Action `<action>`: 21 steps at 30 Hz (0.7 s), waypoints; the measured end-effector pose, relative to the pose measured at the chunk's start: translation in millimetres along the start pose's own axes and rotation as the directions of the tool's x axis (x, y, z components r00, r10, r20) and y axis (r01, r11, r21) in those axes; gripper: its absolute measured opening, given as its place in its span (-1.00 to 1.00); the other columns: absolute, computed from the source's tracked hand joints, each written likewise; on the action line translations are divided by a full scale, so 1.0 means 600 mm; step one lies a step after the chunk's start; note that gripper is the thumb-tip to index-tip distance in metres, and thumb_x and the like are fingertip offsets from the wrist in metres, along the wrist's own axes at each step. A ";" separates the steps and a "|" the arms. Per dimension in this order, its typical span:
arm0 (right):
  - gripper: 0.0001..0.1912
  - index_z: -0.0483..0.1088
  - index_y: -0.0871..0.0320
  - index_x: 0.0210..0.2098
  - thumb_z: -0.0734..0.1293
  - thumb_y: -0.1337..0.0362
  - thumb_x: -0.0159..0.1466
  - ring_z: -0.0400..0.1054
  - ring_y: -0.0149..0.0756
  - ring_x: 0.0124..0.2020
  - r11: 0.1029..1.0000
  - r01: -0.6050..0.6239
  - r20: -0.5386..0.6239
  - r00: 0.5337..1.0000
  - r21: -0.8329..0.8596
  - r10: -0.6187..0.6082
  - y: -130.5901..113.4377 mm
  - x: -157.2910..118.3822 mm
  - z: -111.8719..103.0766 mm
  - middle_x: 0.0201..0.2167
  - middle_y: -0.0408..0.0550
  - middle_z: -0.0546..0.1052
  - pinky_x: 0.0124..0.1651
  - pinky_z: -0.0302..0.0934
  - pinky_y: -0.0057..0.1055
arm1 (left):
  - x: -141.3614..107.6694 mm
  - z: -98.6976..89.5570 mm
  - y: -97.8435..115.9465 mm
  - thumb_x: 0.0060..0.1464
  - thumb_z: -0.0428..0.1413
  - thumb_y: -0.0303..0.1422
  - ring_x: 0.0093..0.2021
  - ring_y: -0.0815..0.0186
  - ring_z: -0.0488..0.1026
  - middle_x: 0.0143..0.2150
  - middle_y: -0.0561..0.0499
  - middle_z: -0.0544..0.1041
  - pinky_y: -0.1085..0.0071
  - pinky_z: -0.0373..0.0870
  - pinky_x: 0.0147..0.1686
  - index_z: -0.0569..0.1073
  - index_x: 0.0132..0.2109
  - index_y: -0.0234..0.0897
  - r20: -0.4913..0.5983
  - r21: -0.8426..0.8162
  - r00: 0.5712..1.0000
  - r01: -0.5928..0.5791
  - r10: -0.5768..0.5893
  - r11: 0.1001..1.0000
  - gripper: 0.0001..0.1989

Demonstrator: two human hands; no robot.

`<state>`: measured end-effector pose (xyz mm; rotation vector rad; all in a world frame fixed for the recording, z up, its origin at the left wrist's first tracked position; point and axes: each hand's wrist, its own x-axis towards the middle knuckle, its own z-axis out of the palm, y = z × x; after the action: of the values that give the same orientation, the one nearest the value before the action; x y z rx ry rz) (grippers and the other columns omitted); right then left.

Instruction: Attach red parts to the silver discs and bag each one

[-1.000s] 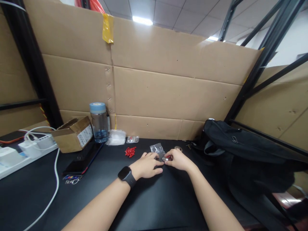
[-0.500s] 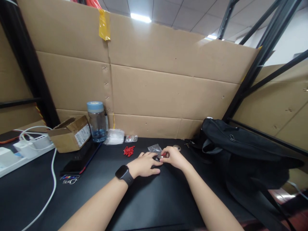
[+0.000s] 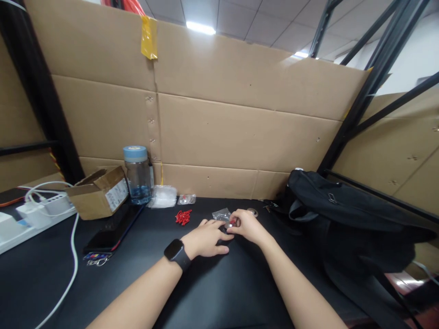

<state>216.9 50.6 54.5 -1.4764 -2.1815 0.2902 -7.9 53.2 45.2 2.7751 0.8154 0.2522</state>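
My left hand [image 3: 206,240], with a dark watch [image 3: 176,253] on its wrist, lies over the black tabletop with its fingers stretched and apart. Its fingertips reach the near edge of a small clear plastic bag [image 3: 221,214]. Beside them, my right hand [image 3: 248,225] pinches a small shiny thing [image 3: 231,224] with red on it between thumb and fingers. The fingers partly hide it, so its exact kind cannot be made out. To the left of my hands lies a small heap of red cord loops [image 3: 183,217].
Behind the right hand lies a roll of clear tape [image 3: 253,212]. Small packed bags [image 3: 187,199], a water bottle [image 3: 137,178], an open cardboard box [image 3: 99,194], a phone [image 3: 113,230] and a power strip [image 3: 37,217] stand left. A black backpack [image 3: 346,210] occupies the right.
My right hand's pinch has shifted slightly, and more red shows at its fingertips. The left hand has stayed nearly in place, and the view has tilted a little.
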 end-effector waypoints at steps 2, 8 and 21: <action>-0.77 0.54 0.16 -0.34 0.56 0.30 0.00 0.38 -0.37 -0.41 1.000 0.015 0.012 1.000 0.025 -0.015 0.002 0.002 0.006 -0.39 -0.12 0.51 -0.32 0.20 -0.49 | 0.000 -0.003 0.001 0.20 0.09 -0.02 0.30 -0.10 0.24 0.39 -0.02 0.22 -0.12 0.17 0.14 0.42 0.17 0.25 -0.001 0.015 1.000 0.006 -0.006 1.000 -0.61; -0.77 0.53 0.13 -0.21 0.49 0.35 0.11 0.33 -0.43 -0.48 0.998 0.023 -0.031 0.999 0.060 -0.021 0.010 0.001 -0.004 -0.35 -0.14 0.51 -0.34 0.20 -0.48 | -0.001 -0.010 0.015 0.20 0.14 -0.15 0.23 0.01 0.32 0.30 0.05 0.33 0.04 0.23 0.11 0.45 0.13 0.23 -0.048 0.063 0.998 -0.028 0.031 0.998 -0.65; -0.73 0.49 0.08 -0.15 0.50 0.25 0.16 0.40 -0.30 -0.23 0.990 0.038 -0.051 0.998 -0.138 -0.045 0.005 0.006 0.010 -0.24 -0.10 0.51 -0.21 0.15 -0.44 | 0.001 -0.002 0.014 0.18 0.16 -0.19 0.30 -0.02 0.26 0.42 0.00 0.17 -0.01 0.24 0.13 0.45 0.16 0.20 -0.067 0.058 0.997 0.037 -0.033 0.998 -0.60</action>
<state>215.5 55.7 49.1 -1.4912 -2.2240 0.0875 -3.4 47.2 48.9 2.8178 0.9011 0.3200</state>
